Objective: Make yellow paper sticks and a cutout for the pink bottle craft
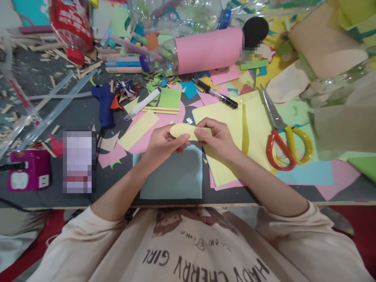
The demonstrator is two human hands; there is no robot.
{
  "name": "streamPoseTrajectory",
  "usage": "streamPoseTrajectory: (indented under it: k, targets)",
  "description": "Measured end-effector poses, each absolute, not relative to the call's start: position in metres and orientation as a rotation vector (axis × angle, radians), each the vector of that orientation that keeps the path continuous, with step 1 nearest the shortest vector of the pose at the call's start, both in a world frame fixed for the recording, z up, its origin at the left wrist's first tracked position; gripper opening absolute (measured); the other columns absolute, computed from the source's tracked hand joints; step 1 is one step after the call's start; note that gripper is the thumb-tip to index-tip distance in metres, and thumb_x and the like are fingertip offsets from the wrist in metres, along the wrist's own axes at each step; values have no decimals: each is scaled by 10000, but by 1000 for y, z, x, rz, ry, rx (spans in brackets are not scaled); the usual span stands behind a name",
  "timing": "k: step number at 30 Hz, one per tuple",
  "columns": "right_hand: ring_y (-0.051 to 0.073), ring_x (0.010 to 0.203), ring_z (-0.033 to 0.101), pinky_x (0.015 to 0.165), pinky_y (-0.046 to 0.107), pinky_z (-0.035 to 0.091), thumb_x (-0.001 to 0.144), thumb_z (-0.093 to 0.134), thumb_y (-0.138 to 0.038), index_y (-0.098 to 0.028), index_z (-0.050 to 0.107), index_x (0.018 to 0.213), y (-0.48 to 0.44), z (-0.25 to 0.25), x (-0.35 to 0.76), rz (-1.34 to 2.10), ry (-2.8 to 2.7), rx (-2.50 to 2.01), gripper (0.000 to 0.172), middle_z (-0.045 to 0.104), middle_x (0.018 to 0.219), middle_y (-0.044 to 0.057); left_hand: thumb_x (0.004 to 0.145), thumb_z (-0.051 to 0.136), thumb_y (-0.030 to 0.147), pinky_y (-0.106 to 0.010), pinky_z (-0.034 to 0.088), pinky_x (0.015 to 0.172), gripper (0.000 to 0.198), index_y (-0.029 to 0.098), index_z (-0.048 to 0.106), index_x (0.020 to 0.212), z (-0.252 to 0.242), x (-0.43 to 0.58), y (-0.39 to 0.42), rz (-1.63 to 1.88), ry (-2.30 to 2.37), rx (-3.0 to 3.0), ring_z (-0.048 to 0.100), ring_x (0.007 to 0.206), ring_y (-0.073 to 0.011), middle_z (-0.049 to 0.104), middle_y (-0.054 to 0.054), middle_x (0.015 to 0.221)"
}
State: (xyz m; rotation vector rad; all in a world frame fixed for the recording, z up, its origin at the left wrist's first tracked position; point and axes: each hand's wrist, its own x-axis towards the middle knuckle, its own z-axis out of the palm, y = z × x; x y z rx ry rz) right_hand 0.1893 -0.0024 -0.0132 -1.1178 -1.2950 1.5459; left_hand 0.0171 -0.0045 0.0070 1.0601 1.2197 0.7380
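A small pale yellow paper piece (185, 131) with a rounded left end is held between both hands. My left hand (164, 143) pinches it near its left part, thumb on top. My right hand (216, 137) grips its right end, thumb also on top. Below the hands lies a grey-blue paper square (173, 172). Beside my right hand a stack of yellow sheets (229, 164) rests on the dark table. Scissors (282, 133) with red and yellow handles lie open to the right of that stack.
A blue glue gun (104, 105), a white marker (143, 103) and a black marker (217, 94) lie beyond the hands. A pink-wrapped bottle (210, 49) lies farther back. At left are a phone (78, 162) and a purple box (29, 170).
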Motion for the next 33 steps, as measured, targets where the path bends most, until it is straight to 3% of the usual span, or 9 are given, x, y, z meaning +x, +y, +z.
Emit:
streamPoseTrajectory:
  k: [19, 29, 33]
  targets:
    - [58, 467, 470, 471, 229, 396, 762, 701, -532, -176, 572, 698, -4, -16, 188, 1594, -1230, -1127, 384, 555, 609, -42, 634, 741, 374, -203, 513, 466, 277, 124, 668, 729, 7, 18, -5, 675, 1240, 1021, 580, 460, -90, 694, -22, 603]
    - [67, 483, 473, 491, 229, 395, 784, 680, -490, -182, 574, 696, -5, -13, 187, 1602, -1257, -1133, 337, 560, 598, -43, 646, 711, 333, -157, 482, 457, 213, 135, 638, 679, 9, 19, -6, 677, 1270, 1044, 566, 467, -68, 650, 14, 571]
    - [80, 543, 484, 564, 246, 409, 783, 677, -399, -180, 580, 679, -3, -10, 187, 1487, -1351, -1136, 261, 559, 614, -38, 641, 707, 320, -169, 466, 449, 201, 138, 624, 666, 11, 20, -8, 666, 1310, 1067, 558, 458, -77, 621, 19, 534]
